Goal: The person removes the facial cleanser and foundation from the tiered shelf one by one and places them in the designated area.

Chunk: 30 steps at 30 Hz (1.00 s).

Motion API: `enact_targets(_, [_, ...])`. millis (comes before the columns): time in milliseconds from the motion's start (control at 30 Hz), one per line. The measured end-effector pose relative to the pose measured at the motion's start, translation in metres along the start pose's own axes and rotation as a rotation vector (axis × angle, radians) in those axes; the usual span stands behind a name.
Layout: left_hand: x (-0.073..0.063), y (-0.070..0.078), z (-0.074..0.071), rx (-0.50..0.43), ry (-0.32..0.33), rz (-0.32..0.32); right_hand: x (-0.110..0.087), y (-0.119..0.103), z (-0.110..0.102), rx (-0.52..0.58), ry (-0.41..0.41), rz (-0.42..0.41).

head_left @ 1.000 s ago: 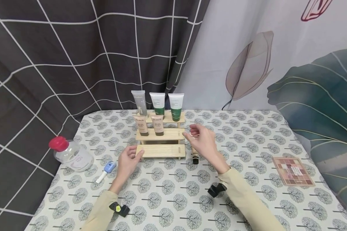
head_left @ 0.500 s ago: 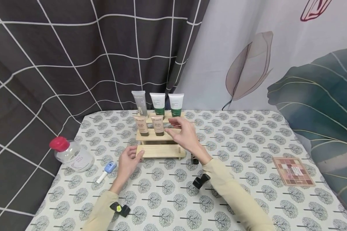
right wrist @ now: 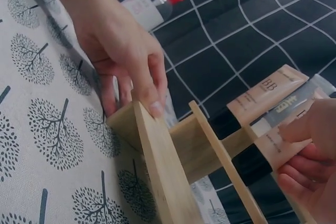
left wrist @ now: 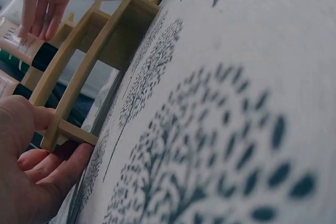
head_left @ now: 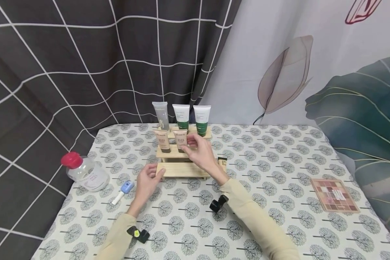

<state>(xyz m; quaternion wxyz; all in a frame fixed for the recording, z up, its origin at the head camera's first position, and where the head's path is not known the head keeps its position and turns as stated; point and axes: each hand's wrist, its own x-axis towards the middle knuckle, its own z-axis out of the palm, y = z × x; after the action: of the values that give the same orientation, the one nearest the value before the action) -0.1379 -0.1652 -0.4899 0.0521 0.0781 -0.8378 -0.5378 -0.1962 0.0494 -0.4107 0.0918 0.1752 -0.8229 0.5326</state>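
Note:
A three-tier wooden display rack (head_left: 178,169) stands on the patterned cloth. My left hand (head_left: 147,180) grips the left end of its lowest step, thumb on top and fingers below. On the middle step, my right hand (head_left: 201,153) pinches the right-hand BB cream tube (head_left: 181,136) at its right side; the right wrist view shows the thumb across the front of this tube (right wrist: 273,145). The other BB cream tube (head_left: 163,140) stands to its left. A grey tube (head_left: 161,115) and two white-and-green tubes (head_left: 202,118) line the top step.
A small beige tube with a black end (head_left: 222,162) lies right of the rack, partly behind my right wrist. At the left are a clear bottle with a red cap (head_left: 92,178) and a blue-and-white stick-like item (head_left: 122,191). An eyeshadow palette (head_left: 334,195) lies far right.
My right hand has moved left from beside the rack to the right-hand BB cream tube and taken hold of it. My left hand keeps its grip on the lowest step.

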Motion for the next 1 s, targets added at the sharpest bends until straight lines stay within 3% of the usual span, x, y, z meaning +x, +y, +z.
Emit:
enact_targets(433, [0.0, 0.002, 0.002, -0.003, 0.007, 0.013, -0.001, 0.005, -0.002, -0.031, 0.033, -0.068])
enact_targets(1000, [0.001, -0.002, 0.001, 0.01, 0.012, -0.003, -0.01, 0.008, -0.023, -0.046, 0.112, -0.03])
